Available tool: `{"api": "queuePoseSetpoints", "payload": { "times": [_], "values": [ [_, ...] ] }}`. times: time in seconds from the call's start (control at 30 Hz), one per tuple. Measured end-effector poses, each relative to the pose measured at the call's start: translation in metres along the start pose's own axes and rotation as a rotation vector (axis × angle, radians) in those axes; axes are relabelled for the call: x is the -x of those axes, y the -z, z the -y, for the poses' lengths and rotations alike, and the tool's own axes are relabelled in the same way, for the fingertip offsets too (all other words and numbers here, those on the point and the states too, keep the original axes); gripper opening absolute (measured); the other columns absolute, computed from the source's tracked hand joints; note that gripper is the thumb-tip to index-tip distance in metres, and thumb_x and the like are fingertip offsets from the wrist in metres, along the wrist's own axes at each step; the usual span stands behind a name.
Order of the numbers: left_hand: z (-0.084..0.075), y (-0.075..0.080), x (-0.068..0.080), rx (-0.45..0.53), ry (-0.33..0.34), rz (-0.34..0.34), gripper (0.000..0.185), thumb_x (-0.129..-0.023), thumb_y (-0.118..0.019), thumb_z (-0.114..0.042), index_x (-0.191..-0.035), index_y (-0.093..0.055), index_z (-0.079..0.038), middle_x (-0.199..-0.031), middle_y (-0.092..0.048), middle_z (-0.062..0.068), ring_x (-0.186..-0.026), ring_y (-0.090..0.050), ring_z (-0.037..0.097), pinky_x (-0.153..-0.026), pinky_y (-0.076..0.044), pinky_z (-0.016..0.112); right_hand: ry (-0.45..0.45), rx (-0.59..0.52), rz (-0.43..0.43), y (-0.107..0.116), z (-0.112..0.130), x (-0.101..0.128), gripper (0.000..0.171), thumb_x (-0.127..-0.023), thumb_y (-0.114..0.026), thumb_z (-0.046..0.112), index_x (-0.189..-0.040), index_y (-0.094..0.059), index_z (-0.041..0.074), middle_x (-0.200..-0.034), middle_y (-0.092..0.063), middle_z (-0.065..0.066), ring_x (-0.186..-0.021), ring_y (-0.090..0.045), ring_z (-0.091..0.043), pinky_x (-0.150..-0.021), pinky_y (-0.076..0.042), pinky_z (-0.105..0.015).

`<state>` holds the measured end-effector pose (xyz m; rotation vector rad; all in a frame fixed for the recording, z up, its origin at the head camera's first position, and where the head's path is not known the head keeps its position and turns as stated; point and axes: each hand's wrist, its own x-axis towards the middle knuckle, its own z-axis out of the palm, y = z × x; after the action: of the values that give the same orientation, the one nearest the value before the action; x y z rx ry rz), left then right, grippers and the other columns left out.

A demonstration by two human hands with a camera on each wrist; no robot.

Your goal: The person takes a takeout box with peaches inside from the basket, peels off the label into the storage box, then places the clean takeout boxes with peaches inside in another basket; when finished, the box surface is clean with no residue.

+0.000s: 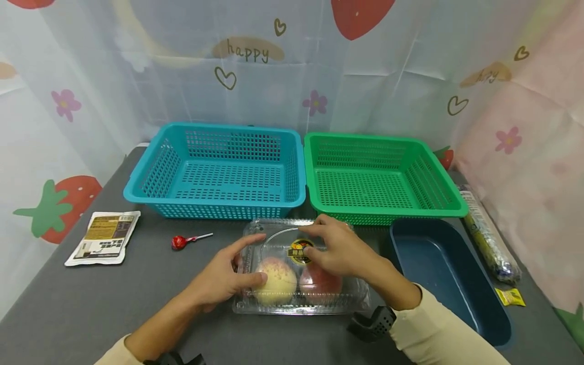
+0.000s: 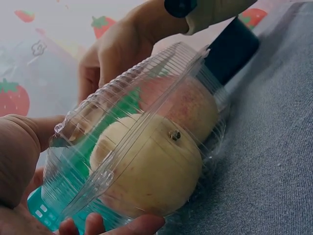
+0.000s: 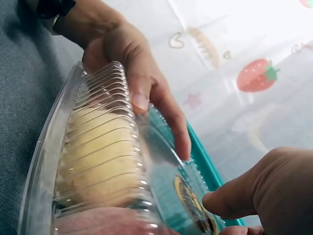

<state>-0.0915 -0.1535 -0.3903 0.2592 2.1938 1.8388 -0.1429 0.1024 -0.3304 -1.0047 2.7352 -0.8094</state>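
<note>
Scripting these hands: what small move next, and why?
Probably shift the right hand to the right end of the box. The left hand is at the left end, but the right reaches over the top, leaving that end unheld; gripping both ends should balance the two peaches better.

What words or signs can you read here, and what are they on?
"happy": on the curtain; a second print at right is distorted by a fold.
"精品": on the sticker of the clear box; the right hand covers part of it.
Too small or blurred to read: the print on the white packet, the long pack and the yellow wrapper.
</note>
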Motion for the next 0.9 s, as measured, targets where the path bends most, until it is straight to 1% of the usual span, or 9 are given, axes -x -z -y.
{"api": "queuePoseSetpoints", "payload": {
  "times": [0.17,0.27,0.43,0.47,0.53,0.6,0.7,0.83,0.9],
  "values": [
    [0.001,0.001,0.0,-0.004,0.0,0.003,0.075,-0.079,-0.079,-0.012,-0.145,-0.043,-0.017,-0.079,-0.042,0.015,-0.056,-0.047,0.018,-0.047,-0.047,0.03,0.001,0.048,0.006,-0.006,0.001,-0.005,0.033,-0.089,-0.068,0.015,-0.119,-0.068,0.002,-0.094,-0.057,-0.002,-0.075,-0.048,-0.015,-0.06,-0.041,-0.03],
    [0.001,0.002,0.0,0.0,0.001,0.01,0.075,-0.08,-0.079,-0.012,-0.146,-0.043,-0.016,-0.08,-0.043,0.016,-0.056,-0.047,0.018,-0.047,-0.047,0.03,-0.02,0.073,-0.013,-0.008,0.002,-0.008,0.028,-0.088,-0.068,0.014,-0.114,-0.071,0.004,-0.089,-0.058,0.001,-0.075,-0.05,-0.015,-0.062,-0.042,-0.03],
    [0.002,0.002,0.0,0.004,-0.002,0.014,0.075,-0.08,-0.079,-0.013,-0.146,-0.042,-0.015,-0.079,-0.042,0.014,-0.056,-0.047,0.018,-0.047,-0.046,0.03,-0.079,0.079,-0.079,-0.011,0.004,-0.013,0.008,-0.087,-0.07,0.012,-0.093,-0.076,0.013,-0.079,-0.058,0.01,-0.076,-0.055,-0.014,-0.071,-0.044,-0.034],
    [0.002,0.002,0.0,0.006,-0.004,0.013,0.075,-0.08,-0.079,-0.013,-0.146,-0.043,-0.015,-0.078,-0.041,0.014,-0.055,-0.046,0.017,-0.046,-0.046,0.029,-0.089,0.074,-0.089,-0.011,0.004,-0.014,0.006,-0.087,-0.07,0.012,-0.089,-0.075,0.015,-0.078,-0.057,0.011,-0.076,-0.055,-0.013,-0.072,-0.044,-0.035],
    [0.002,0.002,-0.001,0.01,-0.009,0.011,0.075,-0.08,-0.079,-0.013,-0.145,-0.043,-0.015,-0.078,-0.041,0.013,-0.055,-0.045,0.017,-0.046,-0.046,0.029,-0.1,0.066,-0.111,-0.012,0.005,-0.015,0.007,-0.086,-0.071,0.01,-0.083,-0.073,0.016,-0.077,-0.057,0.012,-0.077,-0.055,-0.012,-0.075,-0.045,-0.036],
    [0.003,0.001,-0.001,0.015,-0.013,0.008,0.075,-0.079,-0.079,-0.012,-0.145,-0.043,-0.014,-0.077,-0.041,0.012,-0.054,-0.045,0.016,-0.045,-0.045,0.028,-0.109,0.037,-0.129,-0.013,0.006,-0.015,0.009,-0.087,-0.071,0.008,-0.081,-0.071,0.016,-0.079,-0.059,0.011,-0.077,-0.056,-0.011,-0.075,-0.046,-0.035],
    [0.003,0.001,-0.001,0.021,-0.015,0.003,0.075,-0.079,-0.08,-0.011,-0.145,-0.044,-0.014,-0.077,-0.041,0.012,-0.054,-0.043,0.016,-0.044,-0.044,0.027,-0.104,-0.012,-0.151,-0.012,0.006,-0.014,0.011,-0.088,-0.07,0.006,-0.082,-0.071,0.014,-0.082,-0.062,0.009,-0.077,-0.057,-0.009,-0.071,-0.049,-0.031],
    [0.002,0.001,-0.001,0.025,-0.005,0.001,0.075,-0.078,-0.08,-0.01,-0.145,-0.044,-0.014,-0.079,-0.04,0.012,-0.054,-0.043,0.016,-0.044,-0.042,0.026,-0.064,-0.058,-0.156,-0.009,0.005,-0.012,0.01,-0.089,-0.069,0.005,-0.083,-0.071,0.013,-0.079,-0.063,0.008,-0.069,-0.055,-0.008,-0.062,-0.049,-0.028],
    [0.002,0.001,-0.001,0.028,-0.001,0.0,0.076,-0.078,-0.08,-0.01,-0.145,-0.044,-0.014,-0.079,-0.039,0.012,-0.055,-0.042,0.016,-0.044,-0.042,0.026,-0.047,-0.074,-0.148,-0.008,0.005,-0.012,0.01,-0.09,-0.068,0.005,-0.083,-0.071,0.012,-0.078,-0.063,0.007,-0.067,-0.054,-0.008,-0.06,-0.048,-0.028]
  ]
}}
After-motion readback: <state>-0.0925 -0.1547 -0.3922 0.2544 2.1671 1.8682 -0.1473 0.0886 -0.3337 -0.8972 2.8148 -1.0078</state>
